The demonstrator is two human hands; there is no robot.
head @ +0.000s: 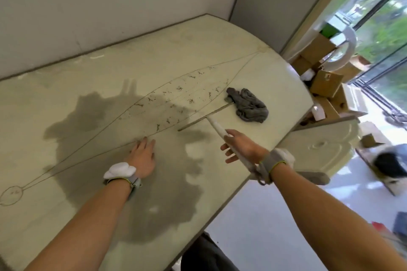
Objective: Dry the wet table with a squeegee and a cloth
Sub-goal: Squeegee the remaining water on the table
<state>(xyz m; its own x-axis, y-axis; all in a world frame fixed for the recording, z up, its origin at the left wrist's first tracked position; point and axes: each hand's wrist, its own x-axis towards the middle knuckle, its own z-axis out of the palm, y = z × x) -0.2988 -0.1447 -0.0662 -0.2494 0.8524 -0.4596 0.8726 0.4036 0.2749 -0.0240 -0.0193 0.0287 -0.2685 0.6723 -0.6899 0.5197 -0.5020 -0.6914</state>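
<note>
A pale table (154,55) carries a drawn leaf outline. A white-handled squeegee (217,126) lies with its thin blade on the tabletop, right of centre. My right hand (241,146) grips the handle's near end. A crumpled grey cloth (248,104) sits just beyond the blade, close to the table's right edge. My left hand (143,156) rests flat on the tabletop, fingers straight, left of the squeegee. Dark shadow covers the table around both hands, so wet patches are hard to tell apart.
White walls border the table at the back. Stacked cardboard boxes (326,81) and a white ring-shaped object (343,50) crowd the floor past the right edge. A pale panel (319,149) leans low on the right. A large window (387,28) fills the far right.
</note>
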